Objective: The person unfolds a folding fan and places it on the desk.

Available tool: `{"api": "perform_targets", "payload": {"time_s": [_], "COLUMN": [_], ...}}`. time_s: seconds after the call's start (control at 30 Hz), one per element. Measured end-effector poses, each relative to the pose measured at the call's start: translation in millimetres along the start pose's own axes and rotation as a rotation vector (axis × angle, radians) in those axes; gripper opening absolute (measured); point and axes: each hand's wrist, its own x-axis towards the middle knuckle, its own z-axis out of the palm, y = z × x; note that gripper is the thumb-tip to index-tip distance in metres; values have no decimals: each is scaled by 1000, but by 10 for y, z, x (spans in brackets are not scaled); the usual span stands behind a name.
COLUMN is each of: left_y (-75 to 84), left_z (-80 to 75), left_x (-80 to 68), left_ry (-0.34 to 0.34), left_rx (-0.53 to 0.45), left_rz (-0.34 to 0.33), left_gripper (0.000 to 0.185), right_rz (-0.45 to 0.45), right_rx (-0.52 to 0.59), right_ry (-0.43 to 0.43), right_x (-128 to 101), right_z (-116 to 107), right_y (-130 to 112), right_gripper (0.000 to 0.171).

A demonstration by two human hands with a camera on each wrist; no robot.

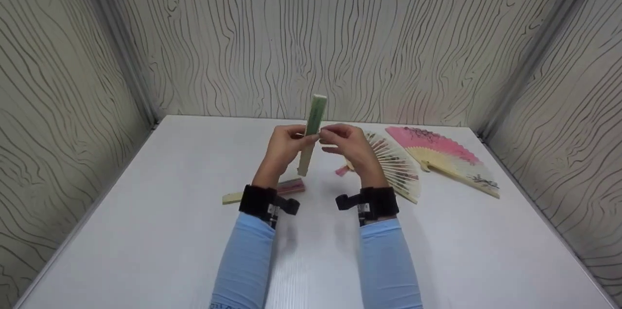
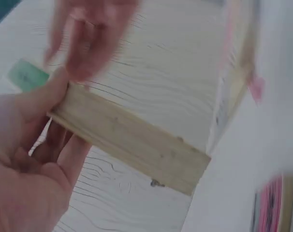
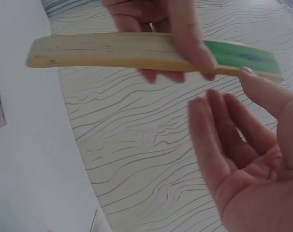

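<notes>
A folded hand fan (image 1: 316, 114) with green leaf edges and pale wooden ribs stands nearly upright above the table. My left hand (image 1: 284, 149) grips it around the middle, thumb across the ribs, as the left wrist view also shows. Close by on the right is my right hand (image 1: 352, 147). Its fingers are loosely bent and apart from the fan in the right wrist view, while the thumb (image 3: 267, 89) comes up to the green end's edge. Whether that thumb touches the fan I cannot tell. Below the left wrist lies another folded fan (image 1: 293, 186), pinkish red, partly hidden by the arm.
On the right of the white table (image 1: 160, 231), a spread cream fan (image 1: 396, 161) with a flower pattern and a pink tassel (image 1: 342, 171) lies partly behind the right hand. Beyond it is a spread pink and white fan (image 1: 437, 146). Wood-grain panels (image 1: 311, 42) enclose the table.
</notes>
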Motion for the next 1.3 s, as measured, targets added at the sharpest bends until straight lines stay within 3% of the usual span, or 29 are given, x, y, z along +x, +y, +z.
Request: {"api": "perform_targets", "payload": {"time_s": [0.13, 0.27, 0.47, 0.63, 0.73, 0.93, 1.3], "left_y": [-22, -83, -75, -55, -78, -69, -49], "left_z": [150, 264, 339, 285, 252, 239, 265], "left_x": [1, -2, -17, -51, -70, -36, -34], "left_ry": [156, 202, 95, -32, -86, -118, -105], "left_rx": [-187, -213, -203, -164, -122, -61, -39], "left_rz": [-103, -156, -124, -129, -154, -146, -174], "left_gripper": [25, 26, 29, 35, 35, 31, 31], "right_rz": [26, 31, -5, 31, 61, 84, 80], "right_rx": [-90, -151, -187, -68, -30, 23, 14], "right_ry": [-105, -143, -96, -23, -21, -95, -49], "right_x": [0, -16, -30, -57, -71, -65, -52], "right_z": [0, -19, -42, -78, -131, -251, -237], "right_y": [111, 166, 156, 98, 148, 263, 249], "right_gripper": [33, 35, 27, 24, 27, 32, 25]}}
